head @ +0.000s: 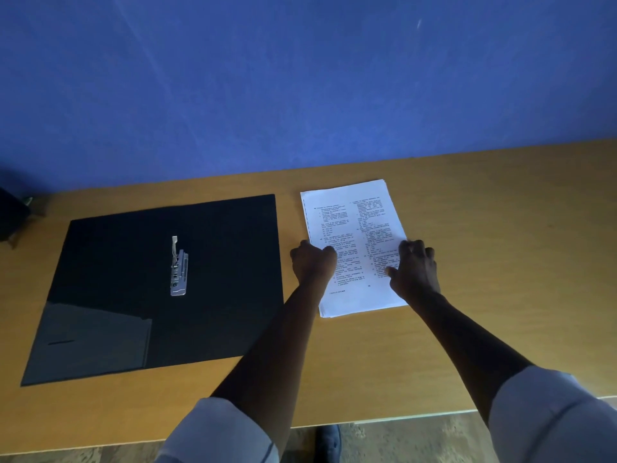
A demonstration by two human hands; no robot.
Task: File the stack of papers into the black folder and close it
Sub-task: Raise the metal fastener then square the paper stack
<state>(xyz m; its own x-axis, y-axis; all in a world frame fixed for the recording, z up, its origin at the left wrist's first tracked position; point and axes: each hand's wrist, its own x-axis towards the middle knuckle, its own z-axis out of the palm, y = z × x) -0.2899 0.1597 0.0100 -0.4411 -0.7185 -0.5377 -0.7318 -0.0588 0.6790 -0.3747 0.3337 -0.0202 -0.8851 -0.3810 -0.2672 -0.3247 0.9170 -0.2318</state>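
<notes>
White sleeves [554, 416] sit lowest in view, cut off by the picture edge, and a dark shoe [329, 441] peeks out below the tabletop's [500, 262] near edge. Two bare arms reach across the tabletop. Left hand [312, 264] is curled on the left edge of the stack of papers [355, 228], fingers tucked under so I cannot tell if it pinches the sheets. Right hand [415, 269] presses on the right edge, fingers bent. Tiny print is too small to read. Black folder [133, 295] lies open just left, a metal clip [178, 267] in its middle. Something dark [13, 215] at the far left corner is unclear.
</notes>
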